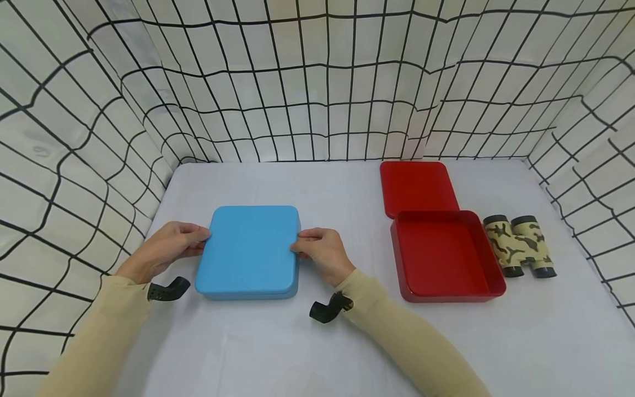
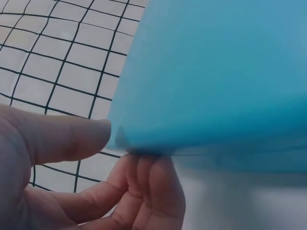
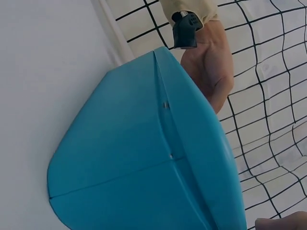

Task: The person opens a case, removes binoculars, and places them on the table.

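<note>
1 red box [image 1: 448, 256], 1 red lid [image 1: 419, 187], 1 binoculars [image 1: 521, 246], 1 blue box [image 1: 250, 248] | lidded, round-cornered | pinched by both hands [image 1: 168, 248] [image 1: 324, 252]

Overhead access to the blue box [image 1: 248, 251] is unobstructed. The left hand [image 1: 173, 245] occupies its left side; the right hand [image 1: 322, 251], its right. The near side is open between the wrists. A lane of bare table [image 1: 364, 209] separates the right hand from the open red box [image 1: 448, 256]; the right forearm [image 1: 412, 331] crosses the lane's near end. The red lid [image 1: 418, 187] lies directly behind the red box. Binoculars [image 1: 518, 248] crowd its right wall. Grid netting [image 1: 327, 68] bounds the table at rear, left and right. Finger clearance beneath the blue rim appears tight, though the left wrist view is blurred.
</note>
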Demonstrator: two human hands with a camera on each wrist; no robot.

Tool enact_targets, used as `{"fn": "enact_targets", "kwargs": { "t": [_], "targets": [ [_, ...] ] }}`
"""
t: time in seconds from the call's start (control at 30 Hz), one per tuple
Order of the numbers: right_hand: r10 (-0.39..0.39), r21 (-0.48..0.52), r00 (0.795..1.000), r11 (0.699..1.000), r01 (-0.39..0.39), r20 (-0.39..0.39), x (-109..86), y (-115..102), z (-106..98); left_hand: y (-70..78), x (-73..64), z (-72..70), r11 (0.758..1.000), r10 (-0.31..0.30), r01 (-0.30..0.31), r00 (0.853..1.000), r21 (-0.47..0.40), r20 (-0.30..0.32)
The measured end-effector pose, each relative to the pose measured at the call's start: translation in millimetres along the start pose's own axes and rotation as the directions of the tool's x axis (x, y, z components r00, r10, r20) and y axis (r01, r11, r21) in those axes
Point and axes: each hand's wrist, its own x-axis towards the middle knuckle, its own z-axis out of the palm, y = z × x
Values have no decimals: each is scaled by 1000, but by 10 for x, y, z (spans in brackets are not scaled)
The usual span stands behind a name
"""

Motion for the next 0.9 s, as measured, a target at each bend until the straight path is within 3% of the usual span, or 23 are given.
{"fn": "enact_targets", "kwargs": {
  "t": [0.33,0.57,0.9],
  "targets": [
    [4,-5,1000,1000,-4,-8,117,-61,41,14,58,0,998,7,-10,999,-55,-52],
    [18,-24,999,1000,-19,-40,121,-101,79,7,73,7,995,42,-48,996,-84,-74],
    [24,-17,999,1000,-25,-49,100,-87,108,-15,92,20,993,48,-52,998,-103,-48]
  ]
}}
